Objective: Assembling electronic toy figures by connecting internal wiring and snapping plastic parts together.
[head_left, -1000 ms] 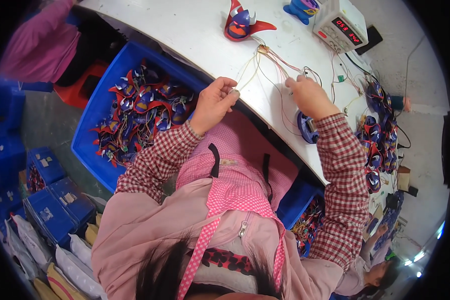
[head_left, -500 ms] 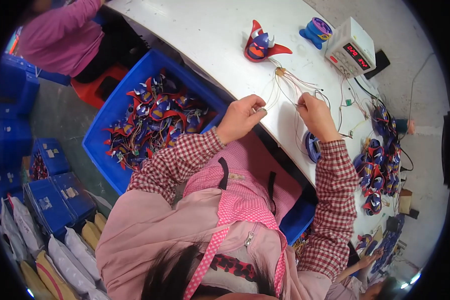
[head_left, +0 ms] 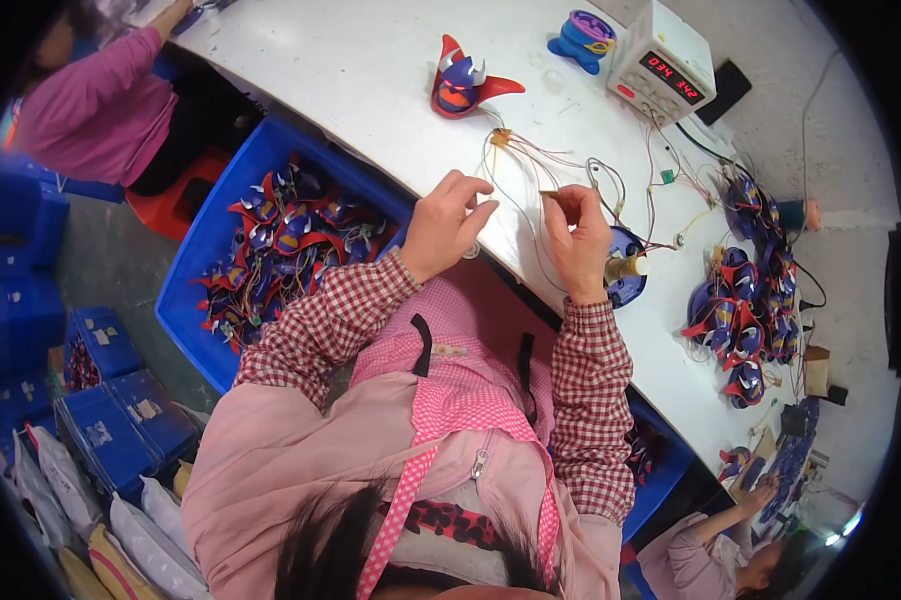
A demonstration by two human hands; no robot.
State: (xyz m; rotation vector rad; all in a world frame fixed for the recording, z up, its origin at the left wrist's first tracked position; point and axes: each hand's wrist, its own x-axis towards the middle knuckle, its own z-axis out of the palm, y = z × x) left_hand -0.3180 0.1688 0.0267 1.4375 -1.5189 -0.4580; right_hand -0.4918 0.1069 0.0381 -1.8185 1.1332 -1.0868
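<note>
My left hand (head_left: 445,225) is over the table's front edge, with thumb and forefinger apart and nothing visible between their tips. Just below it shows a small round disc (head_left: 470,250). My right hand (head_left: 578,235) is closed in a pinch on a small, flat brownish piece (head_left: 549,194), its far end hidden by the fingers. Thin wires run from near the hands to a small tan circuit board (head_left: 500,137). More wires join that board to a purple, horned toy head (head_left: 457,85) with a red collar. By my right wrist lies a blue toy shell (head_left: 626,268) with a tan cylinder (head_left: 627,266).
A white power supply (head_left: 660,65) with a red display stands at the far right, beside a blue and purple toy part (head_left: 582,42). Similar heads fill a blue bin (head_left: 185,275) on my left and lie piled on the right (head_left: 740,300). Co-workers sit at both sides.
My left thumb and forefinger have parted. The right hand has turned and now shows the flat piece. The view has shifted, and the blue shell's tan cylinder has come into sight.
</note>
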